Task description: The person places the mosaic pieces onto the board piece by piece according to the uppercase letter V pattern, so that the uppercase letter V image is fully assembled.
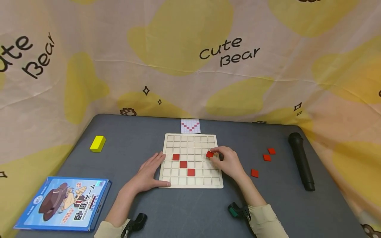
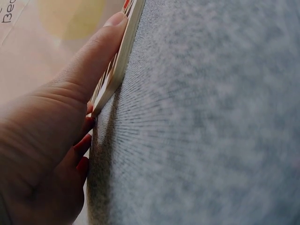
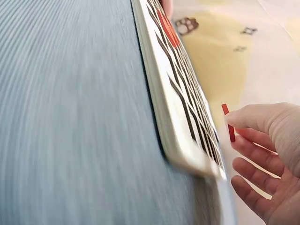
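A pale wooden board with a grid of square cells (image 1: 205,181) lies mid-table. Three red square tiles sit in its cells in a descending diagonal: one tile (image 1: 176,157), a second (image 1: 183,164) and a third (image 1: 191,172). My right hand (image 1: 229,162) pinches another red tile (image 1: 209,154) between thumb and fingertip, above the board's right side; in the right wrist view the held tile (image 3: 228,123) is seen edge-on, apart from the board. My left hand (image 1: 146,175) rests against the board's left edge with extended fingers, the thumb (image 2: 101,44) lying at its near-left corner.
Behind the board is a small card (image 1: 190,126) printed with a red V pattern. Loose red tiles (image 1: 267,157) lie to the right, before a black microphone-shaped object (image 1: 302,162). At left are a yellow block (image 1: 98,144) and a blue game box (image 1: 63,203). Printed fabric hangs behind.
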Tool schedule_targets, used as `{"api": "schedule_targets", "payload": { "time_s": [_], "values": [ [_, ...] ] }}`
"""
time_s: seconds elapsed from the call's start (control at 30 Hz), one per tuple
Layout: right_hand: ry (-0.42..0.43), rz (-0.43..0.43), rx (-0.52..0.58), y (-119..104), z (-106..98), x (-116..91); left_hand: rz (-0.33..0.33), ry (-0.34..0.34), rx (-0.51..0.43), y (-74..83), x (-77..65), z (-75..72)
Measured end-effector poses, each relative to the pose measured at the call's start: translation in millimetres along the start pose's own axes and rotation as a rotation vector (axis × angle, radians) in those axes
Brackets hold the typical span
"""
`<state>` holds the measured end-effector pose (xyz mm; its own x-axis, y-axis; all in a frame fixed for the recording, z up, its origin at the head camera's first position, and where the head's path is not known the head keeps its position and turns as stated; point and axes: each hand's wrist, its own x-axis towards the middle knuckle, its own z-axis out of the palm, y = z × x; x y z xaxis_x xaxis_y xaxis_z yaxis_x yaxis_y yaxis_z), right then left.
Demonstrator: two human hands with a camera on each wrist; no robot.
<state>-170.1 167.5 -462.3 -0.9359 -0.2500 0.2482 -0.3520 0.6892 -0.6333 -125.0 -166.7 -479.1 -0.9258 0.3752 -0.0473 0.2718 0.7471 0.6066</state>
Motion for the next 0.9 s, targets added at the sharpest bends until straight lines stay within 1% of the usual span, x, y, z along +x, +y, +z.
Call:
{"api": "schedule_targets", "payload": {
  "time_s": [0.17, 0.27, 0.43, 0.63, 0.9],
  "values": [
    [-0.021, -0.009, 0.070, -15, 19, 11, 0.009, 0.005, 0.000, -0.6, -0.4, 0.9],
    [-0.040, -0.010, 0.087, -24, 28, 18, 0.013, 0.009, -0.003, -1.0, -0.5, 1.1],
    [-0.085, -0.040, 0.073, -37, 43, 29, 0.009, 0.008, -0.003, -1.1, -0.4, 0.6],
    [-0.125, -0.074, 0.069, -52, 57, 40, 0.011, 0.003, -0.009, -0.6, -0.2, 0.0],
    [-0.172, -0.110, 0.034, -71, 78, 53, 0.017, -0.003, -0.008, -1.4, -1.1, -0.6]
  ]
}}
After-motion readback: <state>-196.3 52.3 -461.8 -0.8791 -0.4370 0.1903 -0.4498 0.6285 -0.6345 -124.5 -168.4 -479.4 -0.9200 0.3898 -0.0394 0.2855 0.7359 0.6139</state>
